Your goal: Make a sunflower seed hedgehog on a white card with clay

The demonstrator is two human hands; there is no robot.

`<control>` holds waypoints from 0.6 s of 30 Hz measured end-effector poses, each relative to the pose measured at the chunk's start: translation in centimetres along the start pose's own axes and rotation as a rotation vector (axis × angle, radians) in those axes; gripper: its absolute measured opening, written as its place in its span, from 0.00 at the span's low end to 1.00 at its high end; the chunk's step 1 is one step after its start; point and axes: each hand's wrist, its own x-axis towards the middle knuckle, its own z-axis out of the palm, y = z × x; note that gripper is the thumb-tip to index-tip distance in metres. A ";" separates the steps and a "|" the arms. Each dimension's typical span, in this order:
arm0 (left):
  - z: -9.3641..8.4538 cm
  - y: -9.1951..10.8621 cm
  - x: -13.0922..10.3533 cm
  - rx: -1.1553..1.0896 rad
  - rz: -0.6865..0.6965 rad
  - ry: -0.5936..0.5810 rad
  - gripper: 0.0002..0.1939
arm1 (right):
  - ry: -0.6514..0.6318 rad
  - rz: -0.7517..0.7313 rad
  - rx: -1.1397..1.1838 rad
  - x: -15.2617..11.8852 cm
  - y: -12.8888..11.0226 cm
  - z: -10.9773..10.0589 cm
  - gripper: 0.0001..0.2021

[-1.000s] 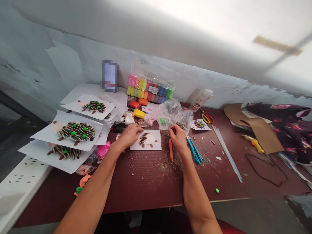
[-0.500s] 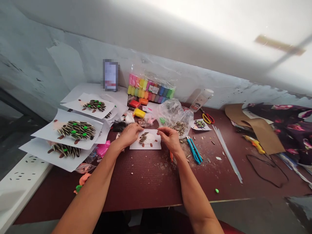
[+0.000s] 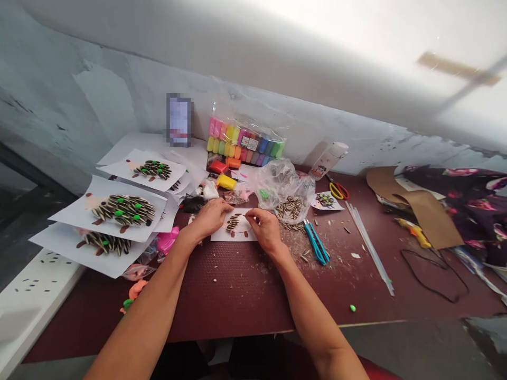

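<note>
A white card (image 3: 218, 236) lies on the table in front of me, with a small clay hedgehog shape on it. Striped sunflower seeds (image 3: 233, 222) stand in rows on the left part of its white body; brown feet show below. My left hand (image 3: 214, 215) has its fingers closed at the card's upper left corner. Over the card's right side, my right hand (image 3: 266, 230) is pinched, thumb against forefinger, above the white clay. Whatever is between those fingertips is too small to make out. Right of the card, a clear plastic bag (image 3: 277, 177) holds a seed pile (image 3: 291, 208).
Finished hedgehog cards (image 3: 127, 211) are stacked at left. Behind stand a pack of coloured clay (image 3: 245, 145), a phone (image 3: 179, 120) and a white bottle (image 3: 328, 161). At right lie a blue cutter (image 3: 317, 244), scissors (image 3: 338, 190), glue sticks (image 3: 370, 248) and a glue gun (image 3: 414, 232).
My right hand has moved left from the card's upper right corner to above the clay body, now covering the card's right end. My left hand stays at its corner.
</note>
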 end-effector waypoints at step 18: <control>0.0 0.1 -0.1 -0.040 -0.008 0.014 0.18 | -0.103 -0.012 -0.181 0.4 -1.1 -0.3 0.12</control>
